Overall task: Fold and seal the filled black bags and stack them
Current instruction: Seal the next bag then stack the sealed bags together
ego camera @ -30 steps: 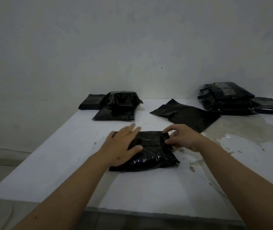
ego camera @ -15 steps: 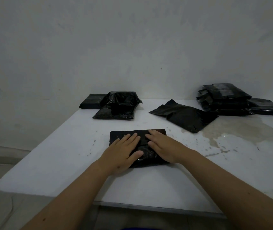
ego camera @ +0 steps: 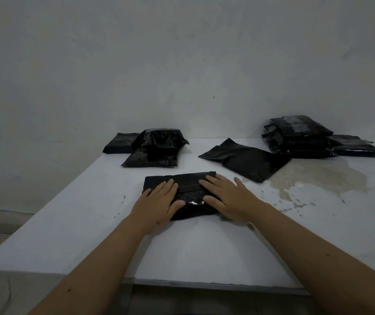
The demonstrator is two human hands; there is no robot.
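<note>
Head view: left hand [ego camera: 159,202] and right hand [ego camera: 228,198], fingers flat, press one glossy folded black bag [ego camera: 188,189], centre frame, on matte white worktop [ego camera: 91,223].

black bag [ego camera: 188,185] partly hidden under both hands, forearms cut off below

A plain grey-white wall [ego camera: 182,64] fills the upper half of the frame under dim light. Below it stands a white table [ego camera: 79,223], stained at right, with grey floor [ego camera: 4,296] at lower left.
</note>
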